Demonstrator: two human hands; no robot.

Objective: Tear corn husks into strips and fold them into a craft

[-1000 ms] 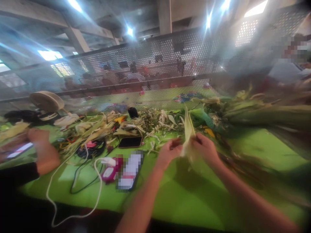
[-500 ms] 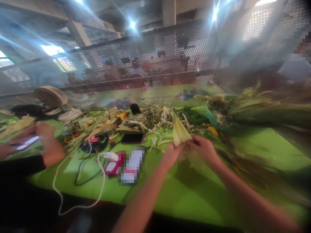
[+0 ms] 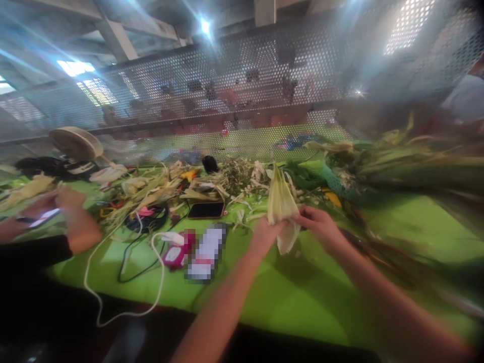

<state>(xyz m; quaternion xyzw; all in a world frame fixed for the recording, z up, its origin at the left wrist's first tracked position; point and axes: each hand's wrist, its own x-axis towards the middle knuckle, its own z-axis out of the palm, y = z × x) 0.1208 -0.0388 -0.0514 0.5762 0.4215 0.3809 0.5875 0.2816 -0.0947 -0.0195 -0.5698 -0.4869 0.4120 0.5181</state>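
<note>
Pale yellow-green corn husk stands upright between my hands, its pointed tip up and a whitish lower part hanging beneath. My left hand is closed around its lower left side. At the right side, my right hand pinches the husk's edge between thumb and fingers. Below them lies the green tabletop. A heap of husk strips and scraps spreads just behind the husk I hold.
Left of my arms lie a lit phone, a dark phone, a magenta device and a white cable. Another person's hands hold a phone at far left. A fan and perforated screen stand behind; long husks lie right.
The husk now looks wider and more spread, and its white lower part shows below my hands. My right hand has shifted slightly, still at the husk's right edge.
</note>
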